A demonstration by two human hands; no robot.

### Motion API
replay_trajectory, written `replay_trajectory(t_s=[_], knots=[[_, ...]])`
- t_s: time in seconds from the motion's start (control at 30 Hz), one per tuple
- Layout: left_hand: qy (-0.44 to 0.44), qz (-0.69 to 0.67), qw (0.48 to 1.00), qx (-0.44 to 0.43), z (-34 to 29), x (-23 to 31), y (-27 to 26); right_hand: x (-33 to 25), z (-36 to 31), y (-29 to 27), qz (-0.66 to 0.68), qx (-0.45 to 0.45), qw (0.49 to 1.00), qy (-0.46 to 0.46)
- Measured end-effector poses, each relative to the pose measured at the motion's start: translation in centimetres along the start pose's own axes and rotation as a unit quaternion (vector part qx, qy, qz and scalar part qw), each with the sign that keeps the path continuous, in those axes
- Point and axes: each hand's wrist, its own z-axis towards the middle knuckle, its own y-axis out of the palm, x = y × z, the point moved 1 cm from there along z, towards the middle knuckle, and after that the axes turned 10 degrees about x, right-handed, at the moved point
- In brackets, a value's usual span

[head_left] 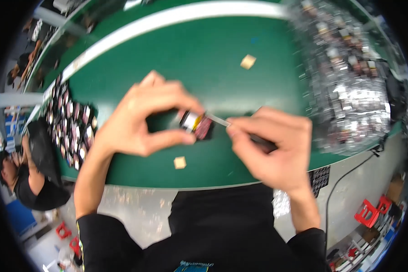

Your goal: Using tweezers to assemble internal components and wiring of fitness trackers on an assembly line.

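My left hand (143,118) pinches a small flat component (197,125), black and reddish with a yellow-white end, between thumb and fingers above the green table (204,59). My right hand (272,147) grips a slim tool with a dark handle (263,143). The tool's light metal tip (217,119) rests on the component's top edge. Both hands are slightly blurred.
A black tray (72,122) filled with several similar small parts lies at the table's left edge. A clear plastic pile of more parts (349,77) covers the right side. Two tan squares (248,61) (180,162) lie on the table. Another person (29,177) crouches at the lower left.
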Motion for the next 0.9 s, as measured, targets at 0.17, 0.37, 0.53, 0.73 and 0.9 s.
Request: replay_trajectory(t_s=[0.17, 0.37, 0.53, 0.73, 0.9], knots=[[-0.009, 0.081, 0.997, 0.016, -0.3, 0.8, 1.2, 0.8, -1.1, -0.2, 0.047, 0.078, 0.996, 0.001], [-0.071, 0.059, 0.99, 0.108, -1.0, 1.0, 0.4, 0.8, -1.7, 0.2, 0.085, 0.124, 0.989, -0.005], [-0.012, -0.005, 0.976, 0.218, 6.7, 4.0, -1.0, 1.0, -1.5, 0.2, 0.097, 0.114, 0.989, -0.02], [0.155, -0.039, 0.985, 0.07, 25.5, 7.2, 3.7, 1.8, -1.4, -0.4, 0.088, 0.087, 0.992, -0.005], [0.251, 0.052, 0.966, 0.013, 35.7, 5.8, 9.2, 1.4, -1.8, 0.2, 0.064, 0.069, 0.996, -0.009]])
